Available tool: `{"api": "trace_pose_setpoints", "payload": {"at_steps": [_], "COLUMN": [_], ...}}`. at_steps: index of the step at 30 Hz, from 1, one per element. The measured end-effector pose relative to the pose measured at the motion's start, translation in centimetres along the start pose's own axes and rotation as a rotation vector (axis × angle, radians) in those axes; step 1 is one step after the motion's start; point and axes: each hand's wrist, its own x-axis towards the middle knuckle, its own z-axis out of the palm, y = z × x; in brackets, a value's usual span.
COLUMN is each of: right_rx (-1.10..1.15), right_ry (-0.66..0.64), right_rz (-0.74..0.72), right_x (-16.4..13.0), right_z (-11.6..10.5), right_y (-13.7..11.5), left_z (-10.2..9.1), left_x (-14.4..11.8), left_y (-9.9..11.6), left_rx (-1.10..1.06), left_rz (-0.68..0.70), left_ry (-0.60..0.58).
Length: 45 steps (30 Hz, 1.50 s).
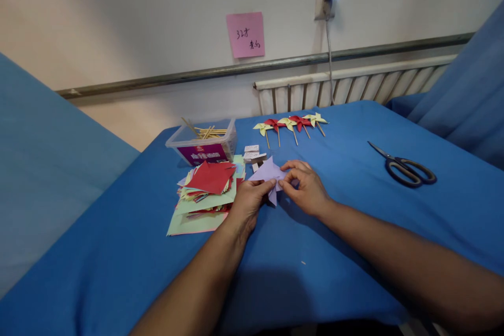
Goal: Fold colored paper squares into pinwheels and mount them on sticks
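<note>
Left hand (249, 200) and right hand (306, 186) pinch lilac paper (269, 172) (seemingly folded), table edge near

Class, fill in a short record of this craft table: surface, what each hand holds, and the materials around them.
Surface: table with blue cloth
Left hand: pinches lilac paper
Right hand: pinches the same paper
Left of hands: stack of coloured paper squares, red on top
Behind stack: clear box of wooden sticks
Far edge: row of paper pinwheels, red and yellow
Right side: scissors, lying flat

Head camera looks down, near, at table (354, 210).
</note>
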Motion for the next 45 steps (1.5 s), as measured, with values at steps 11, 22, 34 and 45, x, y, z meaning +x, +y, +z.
{"api": "trace_pose_setpoints", "payload": {"at_steps": [11,22,34,45], "right_rx": [0.009,0.017,0.408,0.595], "right_ry": [0.026,0.029,0.067,-0.288], "right_rz": [0.008,0.033,0.344,0.345], "right_x": [0.0,0.0,1.5,2.9], "right_z": [0.0,0.2,-0.9,-2.5], "right_y": [-0.1,-0.2,1.1,2.6], "left_z": [0.2,0.3,-0.4,2.0], "left_x": [-0.1,-0.2,0.0,1.1], "left_y": [0.3,0.3,1.2,3.6], "left_rx": [0.005,0.015,0.104,0.509], "left_rz": [-0.036,-0.036,-0.059,0.167], "left_ry": [0.036,0.049,-0.091,-0.273]}}
